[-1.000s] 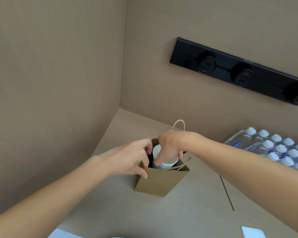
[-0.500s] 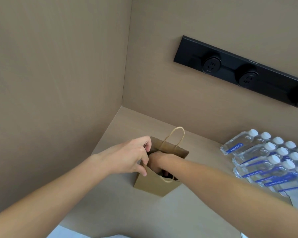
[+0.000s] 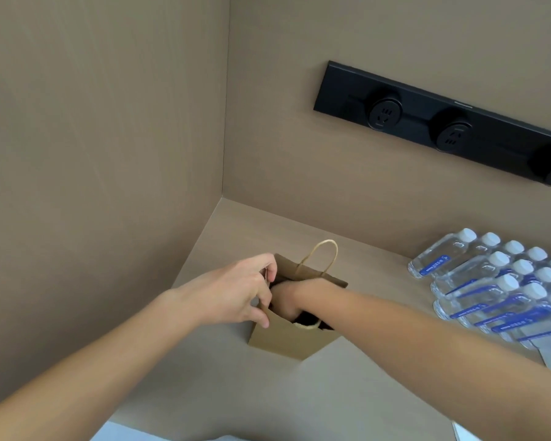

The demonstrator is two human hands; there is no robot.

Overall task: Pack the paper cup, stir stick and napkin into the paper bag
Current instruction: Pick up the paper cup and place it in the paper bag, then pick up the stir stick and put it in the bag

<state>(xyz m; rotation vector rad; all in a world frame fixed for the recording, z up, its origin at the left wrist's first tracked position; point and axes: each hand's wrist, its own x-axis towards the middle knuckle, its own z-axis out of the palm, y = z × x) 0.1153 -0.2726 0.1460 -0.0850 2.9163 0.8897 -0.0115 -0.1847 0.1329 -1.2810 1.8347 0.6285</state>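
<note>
Holding the near left rim of the paper bag (image 3: 287,337), the left hand (image 3: 236,296) pinches the brown paper between thumb and fingers. That grip is closed on the rim and keeps the mouth of the bag pulled open. The bag stands upright on the counter (image 3: 347,396), near the back left corner where the two walls meet. One handle sticks up at the far side; the other has flopped down over the near side.

Going right, the right hand (image 3: 285,297) is pushed straight down into the bag, wrist at the rim. Its fingers are hidden in the dark inside, so I cannot tell if that grip is open or closed, or if it holds anything. The paper cup cannot be seen; it may be down inside the bag under that hand. The stir stick and napkin are not clearly in view either.

The way out is straight up, along the tall side of the bag. The right hand is the one that must lift, while the left hand steadies the rim.

Far right, water bottles (image 3: 497,288) lie by the back wall, well apart from the bag.
</note>
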